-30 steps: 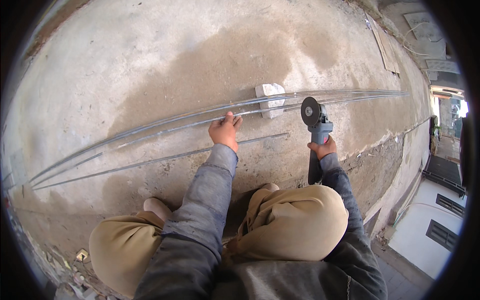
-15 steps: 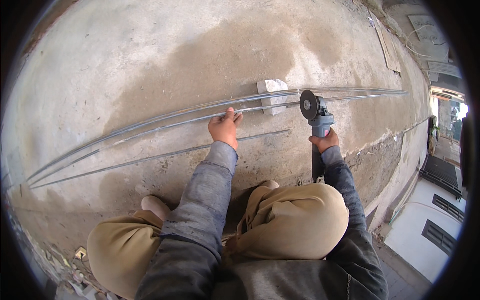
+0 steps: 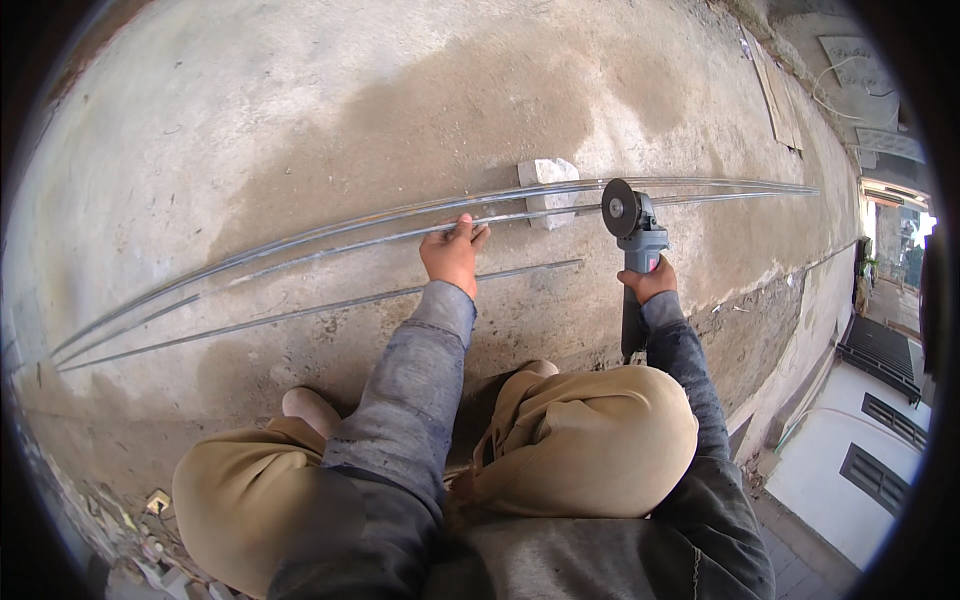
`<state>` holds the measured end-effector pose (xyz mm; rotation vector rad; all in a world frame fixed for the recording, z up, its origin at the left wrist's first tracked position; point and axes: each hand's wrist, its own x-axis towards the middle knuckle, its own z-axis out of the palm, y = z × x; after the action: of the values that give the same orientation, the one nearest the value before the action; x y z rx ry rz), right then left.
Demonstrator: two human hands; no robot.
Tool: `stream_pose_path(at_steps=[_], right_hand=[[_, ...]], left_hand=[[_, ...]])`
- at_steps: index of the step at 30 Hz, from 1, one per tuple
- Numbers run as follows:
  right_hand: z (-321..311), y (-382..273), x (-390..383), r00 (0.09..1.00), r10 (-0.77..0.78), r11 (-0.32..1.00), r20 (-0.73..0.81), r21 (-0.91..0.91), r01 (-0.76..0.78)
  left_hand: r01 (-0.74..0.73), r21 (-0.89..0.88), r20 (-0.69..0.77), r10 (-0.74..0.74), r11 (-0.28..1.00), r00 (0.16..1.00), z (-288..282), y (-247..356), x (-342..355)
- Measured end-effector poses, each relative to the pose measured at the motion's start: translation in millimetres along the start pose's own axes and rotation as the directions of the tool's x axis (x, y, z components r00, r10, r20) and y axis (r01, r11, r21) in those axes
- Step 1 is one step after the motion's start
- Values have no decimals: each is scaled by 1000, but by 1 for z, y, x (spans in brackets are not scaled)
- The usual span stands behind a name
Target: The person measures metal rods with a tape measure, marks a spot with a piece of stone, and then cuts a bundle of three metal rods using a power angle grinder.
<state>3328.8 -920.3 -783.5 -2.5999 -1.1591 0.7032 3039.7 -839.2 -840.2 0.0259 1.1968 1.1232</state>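
My right hand is wrapped round the body of a grey and black angle grinder. Its dark cutting disc stands upright over a thin steel rod; whether disc and rod touch cannot be made out. My left hand pinches that same rod to the left of the grinder. Under the rods lies a pale stone block, propping them off the ground. A bundle of similar rods runs just beyond, across the block. Nearer to me rests a separate shorter rod.
Rough concrete ground with damp patches spreads around. My bent knees are close below the grinder. A flat board lies far right. White wall with dark vents stands at the right; rubble lies lower left.
Almost nothing differs. The whole view has shifted by a few pixels; both hands keep their grips and the grinder stays over the rod.
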Motion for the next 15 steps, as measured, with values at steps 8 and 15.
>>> stream_pose_path(at_steps=[8, 15], right_hand=[[2, 4, 2, 1000, -10, 1000, 0, -12, 10], [2, -13, -6, 1000, -3, 999, -17, -36, 3]], left_hand=[[-12, -12, 14, 12, 1000, 1000, 0, 0, -1], [15, -124, 46, -9, 992, 999, -7, -9, 6]])
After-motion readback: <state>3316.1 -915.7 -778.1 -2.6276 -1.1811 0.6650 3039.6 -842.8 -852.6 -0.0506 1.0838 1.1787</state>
